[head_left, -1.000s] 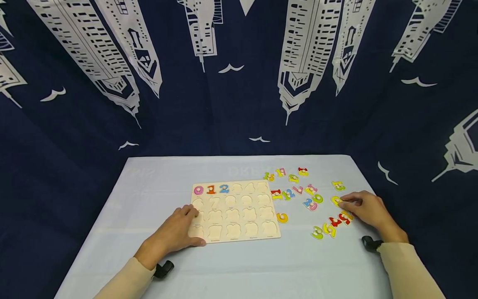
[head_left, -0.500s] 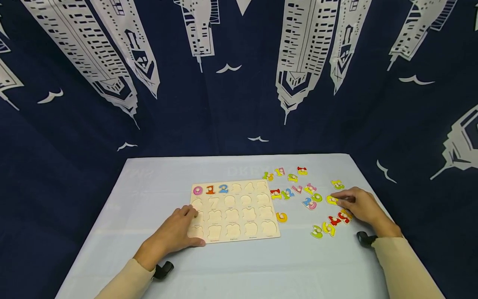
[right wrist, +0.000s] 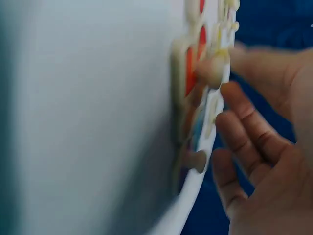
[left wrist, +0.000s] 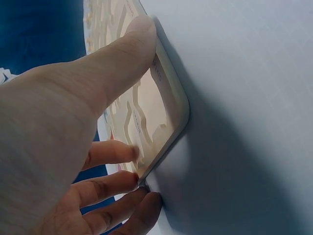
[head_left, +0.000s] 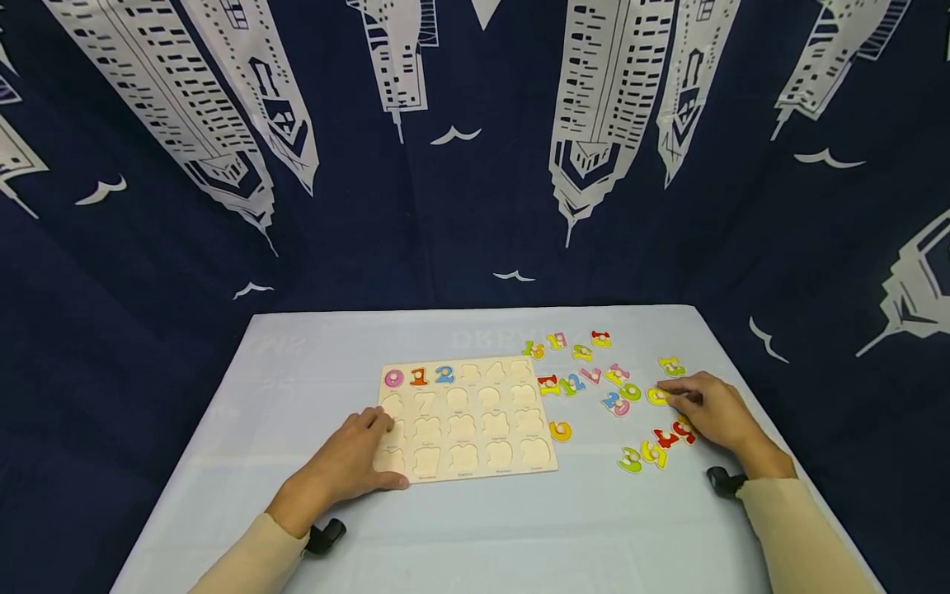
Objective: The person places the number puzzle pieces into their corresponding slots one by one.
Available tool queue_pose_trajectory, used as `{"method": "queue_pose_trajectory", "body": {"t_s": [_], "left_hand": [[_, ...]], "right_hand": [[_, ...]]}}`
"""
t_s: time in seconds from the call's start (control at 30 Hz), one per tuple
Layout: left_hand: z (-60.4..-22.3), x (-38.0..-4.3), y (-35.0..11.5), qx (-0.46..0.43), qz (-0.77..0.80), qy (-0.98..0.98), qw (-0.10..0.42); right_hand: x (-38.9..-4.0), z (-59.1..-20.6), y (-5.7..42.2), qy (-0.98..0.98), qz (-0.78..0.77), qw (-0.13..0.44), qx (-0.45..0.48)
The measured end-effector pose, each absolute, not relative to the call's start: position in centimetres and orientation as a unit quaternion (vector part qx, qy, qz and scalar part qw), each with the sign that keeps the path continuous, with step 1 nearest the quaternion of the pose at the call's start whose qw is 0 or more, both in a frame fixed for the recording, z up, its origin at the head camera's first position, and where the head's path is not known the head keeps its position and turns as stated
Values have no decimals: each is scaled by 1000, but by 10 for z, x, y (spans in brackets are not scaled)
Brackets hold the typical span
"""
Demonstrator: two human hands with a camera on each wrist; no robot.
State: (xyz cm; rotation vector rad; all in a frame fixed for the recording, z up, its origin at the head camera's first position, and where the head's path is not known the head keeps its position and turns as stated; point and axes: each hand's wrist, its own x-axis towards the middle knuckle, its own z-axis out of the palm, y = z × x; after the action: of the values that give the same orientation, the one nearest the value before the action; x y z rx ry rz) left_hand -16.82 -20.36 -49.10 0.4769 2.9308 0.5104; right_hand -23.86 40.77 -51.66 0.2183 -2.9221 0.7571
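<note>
My left hand (head_left: 349,458) rests on the near left corner of a pale wooden number puzzle board (head_left: 482,487). In the left wrist view its thumb (left wrist: 122,51) lies along the front edge, with the fingers at the left edge. A pink 0 (head_left: 394,378), an orange 1 (head_left: 419,377) and a blue 2 (head_left: 444,375) sit in the board's far left recesses. On the right, my right hand (head_left: 716,412) pinches a yellow number puzzle piece (head_left: 656,396) between thumb and forefinger; the fingers hide part of it. Red number pieces (head_left: 665,438) lie just in front of this hand.
Several knobbed number pieces are scattered right of the board, among them a yellow-orange one (head_left: 560,431) at its edge and a green one (head_left: 630,460) nearer me. The white table (head_left: 519,536) ends at a dark blue cloth (head_left: 416,247) with printed buildings.
The right hand has shifted a little to the left, and the yellow number puzzle piece has moved with it. The left hand and the board have stayed put.
</note>
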Motion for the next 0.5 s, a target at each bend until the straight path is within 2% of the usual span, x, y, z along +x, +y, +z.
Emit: {"method": "queue_pose_trajectory", "body": {"t_s": [0.5], "left_hand": [[-491, -169, -203, 154, 170, 971, 66]], "right_hand": [[-191, -506, 366, -939, 281, -37, 195]]}}
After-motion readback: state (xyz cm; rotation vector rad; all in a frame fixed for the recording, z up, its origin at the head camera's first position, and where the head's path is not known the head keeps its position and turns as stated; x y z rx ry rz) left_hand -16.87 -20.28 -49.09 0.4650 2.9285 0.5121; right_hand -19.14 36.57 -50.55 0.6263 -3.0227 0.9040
